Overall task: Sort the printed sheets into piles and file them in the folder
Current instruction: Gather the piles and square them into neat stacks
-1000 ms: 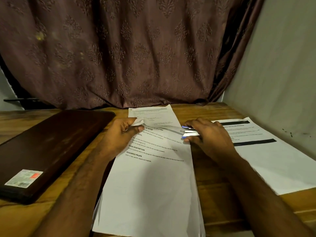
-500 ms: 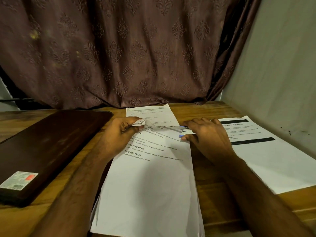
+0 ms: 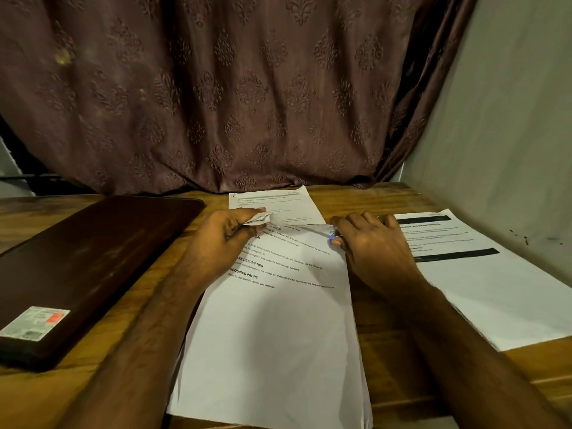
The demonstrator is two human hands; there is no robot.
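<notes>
Two hands worked at the middle of a wooden table, behind which a brown patterned curtain hung down to the tabletop, with a pale wall closing off the right side. On the left of the table lay a dark brown folder, closed and flat, bearing a small label near its front corner. Straight ahead sat the central stack of sheets — printed headings showed on the top page, and another sheet's upper part stuck out beyond the hands. Well to the right, apart from that stack, lay a second pile of printed sheets marked by black bars. The left hand was curled, pinching the crumpled top-left corner of the upper sheet between thumb and fingers. The right hand had its fingers bent over the sheet's top-right edge, gripping it there — a small blue thing showed at the fingertips, too small to identify. Between the two hands the sheet's top edge was lifted slightly off the stack.
</notes>
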